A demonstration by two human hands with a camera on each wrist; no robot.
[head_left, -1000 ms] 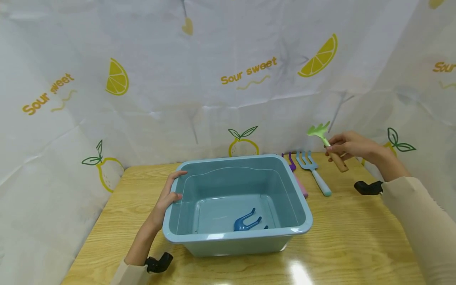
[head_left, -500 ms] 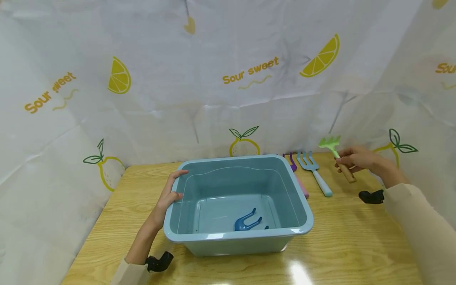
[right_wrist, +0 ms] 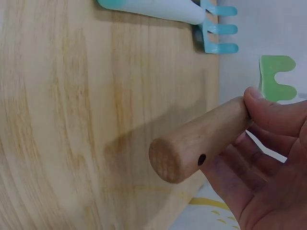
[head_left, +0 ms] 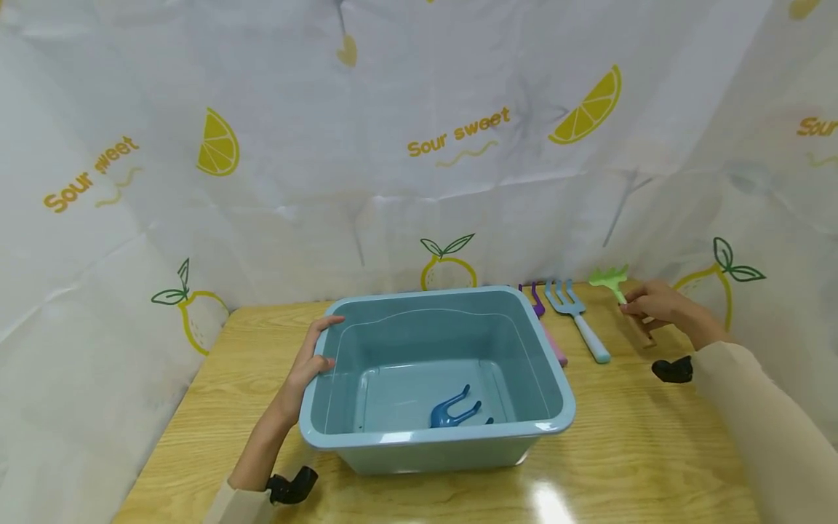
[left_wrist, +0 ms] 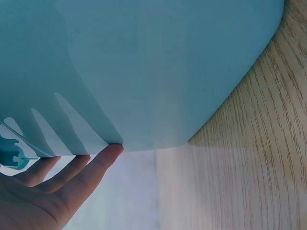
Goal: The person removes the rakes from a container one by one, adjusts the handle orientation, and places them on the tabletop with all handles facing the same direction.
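Observation:
In the head view, my right hand (head_left: pixel 657 304) pinches the wooden handle (right_wrist: pixel 201 139) of a small garden rake with a green head (head_left: pixel 610 278), low over the table's back right. The handle's shadow falls on the wood beneath. My left hand (head_left: pixel 308 367) grips the left rim of a light blue plastic basin (head_left: pixel 435 451). Its thumb and a finger hook over the rim, while other fingers (left_wrist: pixel 91 167) lie against the outer wall in the left wrist view. Inside the basin is a dark blue pronged tool head (head_left: pixel 448 413), partly hidden by the front wall.
Right of the basin lies a light blue hand fork (head_left: pixel 592 338) with a pale handle. Between it and the basin is a purple-pronged tool with a pink handle (head_left: pixel 555 346), partly hidden by the basin. A lemon-printed white sheet (head_left: pixel 294 240) hangs behind the wooden table (head_left: pixel 190 451).
My right hand has come down toward the table and slightly right with the rake, then lower still. My left hand and the basin have stayed where they were.

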